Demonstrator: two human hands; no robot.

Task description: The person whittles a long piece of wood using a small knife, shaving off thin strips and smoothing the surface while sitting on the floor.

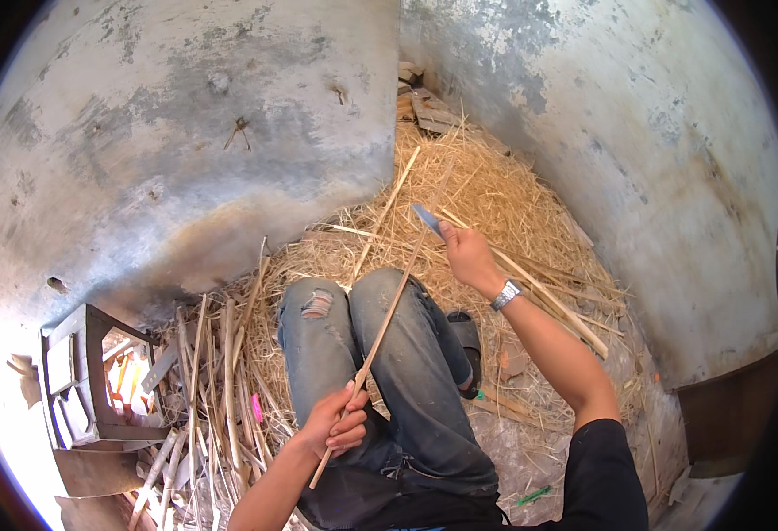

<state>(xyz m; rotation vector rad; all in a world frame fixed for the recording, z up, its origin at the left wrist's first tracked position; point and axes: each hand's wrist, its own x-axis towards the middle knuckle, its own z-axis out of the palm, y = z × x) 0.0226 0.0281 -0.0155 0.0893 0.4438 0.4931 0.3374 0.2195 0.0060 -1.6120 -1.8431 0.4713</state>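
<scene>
My left hand (332,423) is closed round the lower part of a long, thin bamboo strip (387,326). The strip slants up and away to the right across my knees, and its near end sticks out below my fist. Farther off, my right hand (472,257) grips a knife, its handle hidden in my fingers. The knife blade (426,219) points up to the left and lies close to the far part of the strip; I cannot tell whether they touch. A silver watch (506,295) circles my right wrist.
Pale shavings (495,190) heap up ahead between two worn walls. More strips (553,301) lie right of my knees, and several long sticks (230,380) stand at the left. A dark frame (95,372) is at far left. A green object (533,496) lies low right.
</scene>
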